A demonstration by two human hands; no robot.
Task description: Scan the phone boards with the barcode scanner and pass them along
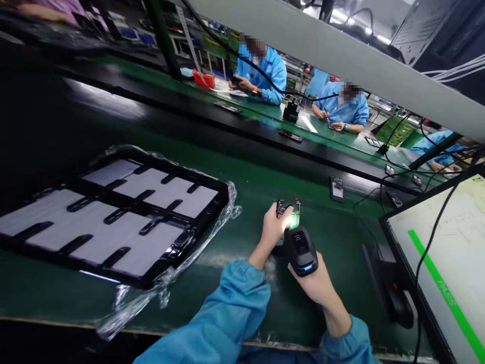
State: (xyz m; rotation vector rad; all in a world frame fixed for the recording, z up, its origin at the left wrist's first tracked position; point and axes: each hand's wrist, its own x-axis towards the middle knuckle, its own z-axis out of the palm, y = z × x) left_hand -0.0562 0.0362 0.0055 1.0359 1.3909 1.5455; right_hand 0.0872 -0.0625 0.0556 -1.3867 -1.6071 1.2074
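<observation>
Near the middle of the green table, my left hand (273,226) holds a small electronic part with a dark circuit board (295,206), thumb lying over its face. A black handheld scanner (301,250) with a blue light is gripped by my right hand (313,279), whose fingers are mostly hidden beneath it. The scanner's head is close to the board, and a bright whitish-green light falls on the board's lower part. Something dark lies just under my left hand, partly hidden.
A black tray (125,212) with pale rectangular pieces and clear plastic wrap covers the left. On the right are a monitor (447,268) reading PASS and a black device (394,293). A phone part (337,188) sits by the dark conveyor (242,136). People in blue work beyond.
</observation>
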